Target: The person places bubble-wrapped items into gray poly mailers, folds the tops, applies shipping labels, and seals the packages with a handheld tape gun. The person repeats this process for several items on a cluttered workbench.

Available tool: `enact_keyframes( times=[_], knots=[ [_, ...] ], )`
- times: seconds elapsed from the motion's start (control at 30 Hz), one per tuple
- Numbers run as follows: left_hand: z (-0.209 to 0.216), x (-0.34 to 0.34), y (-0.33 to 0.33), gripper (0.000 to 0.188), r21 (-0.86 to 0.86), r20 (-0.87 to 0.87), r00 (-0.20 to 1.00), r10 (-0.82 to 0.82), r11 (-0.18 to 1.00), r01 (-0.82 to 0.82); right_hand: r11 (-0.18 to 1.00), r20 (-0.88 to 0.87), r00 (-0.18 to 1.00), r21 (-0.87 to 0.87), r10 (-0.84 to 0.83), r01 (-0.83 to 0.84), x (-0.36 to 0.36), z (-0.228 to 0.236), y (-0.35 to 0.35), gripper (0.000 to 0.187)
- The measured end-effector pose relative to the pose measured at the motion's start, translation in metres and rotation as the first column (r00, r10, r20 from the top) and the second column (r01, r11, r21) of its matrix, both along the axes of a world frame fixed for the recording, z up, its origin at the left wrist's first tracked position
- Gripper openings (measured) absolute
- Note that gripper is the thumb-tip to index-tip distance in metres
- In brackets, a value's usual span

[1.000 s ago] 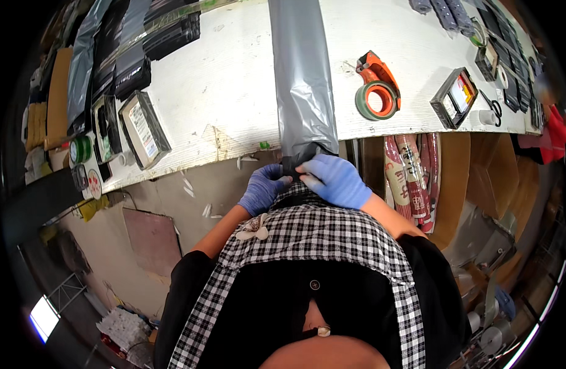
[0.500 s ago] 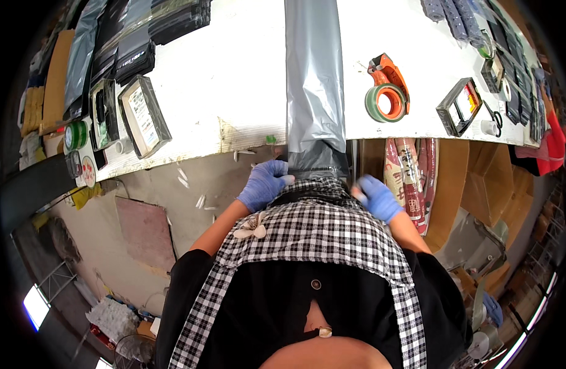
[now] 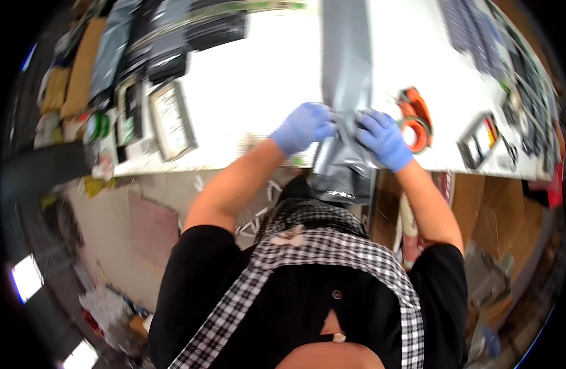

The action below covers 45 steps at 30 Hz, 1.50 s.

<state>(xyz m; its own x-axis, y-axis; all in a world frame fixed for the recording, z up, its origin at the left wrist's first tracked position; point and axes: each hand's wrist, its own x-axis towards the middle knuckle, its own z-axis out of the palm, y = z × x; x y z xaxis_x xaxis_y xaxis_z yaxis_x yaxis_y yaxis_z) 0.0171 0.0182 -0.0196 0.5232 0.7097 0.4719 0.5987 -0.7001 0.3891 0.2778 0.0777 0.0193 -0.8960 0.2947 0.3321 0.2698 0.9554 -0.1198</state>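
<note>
A long grey plastic mailing bag lies across the white table, running away from me. Its near end hangs over the front edge, creased and dark at the tip. My blue-gloved left hand is closed at the bag's left side, fingertips on the plastic. On the opposite side, my right hand pinches the film with bent fingers. Between both hands the bag is gathered into folds. An orange tape dispenser with a roll of tape lies just right of my right hand.
Stacked black and grey bags fill the far left of the table, near a shallow framed tray. At right are another small tray and patterned rolls. Below stand cardboard boxes; white scraps litter the floor.
Both hands have moved forward from near my waist onto the bag over the table. The bag's near part is now bunched between them. The view has shifted, and the picture is blurred.
</note>
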Motion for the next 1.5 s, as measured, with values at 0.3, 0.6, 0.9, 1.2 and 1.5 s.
enact_keyframes(
  times=[0.3,0.6,0.9,1.2,1.5],
  knots=[
    [-0.007,-0.009,-0.015,0.013,0.145,0.058,0.99,0.125,0.981,-0.132,0.971,-0.12,0.989,-0.211,0.084,-0.108,-0.014,-0.024,-0.002,0.017],
    [0.06,0.007,-0.086,0.037,-0.908,0.095,0.847,0.523,0.394,-0.141,0.269,-0.033,0.765,-0.945,-0.643,0.186,0.01,0.005,-0.101,0.041],
    [0.049,0.04,-0.046,0.037,-0.865,0.16,0.518,0.84,0.372,-0.337,0.361,-0.181,0.46,-0.869,-0.869,0.34,-0.034,-0.007,-0.073,0.012],
    [0.02,0.048,-0.052,0.091,-0.353,0.026,0.582,0.813,0.553,-0.755,0.582,-0.194,0.567,-0.476,-0.801,0.659,-0.032,-0.031,-0.08,0.054],
    [0.025,0.019,-0.079,0.062,-0.39,-0.106,0.853,0.512,0.767,-0.509,0.734,-0.096,0.836,-0.539,-0.541,0.413,-0.056,-0.023,-0.094,0.089]
  ],
)
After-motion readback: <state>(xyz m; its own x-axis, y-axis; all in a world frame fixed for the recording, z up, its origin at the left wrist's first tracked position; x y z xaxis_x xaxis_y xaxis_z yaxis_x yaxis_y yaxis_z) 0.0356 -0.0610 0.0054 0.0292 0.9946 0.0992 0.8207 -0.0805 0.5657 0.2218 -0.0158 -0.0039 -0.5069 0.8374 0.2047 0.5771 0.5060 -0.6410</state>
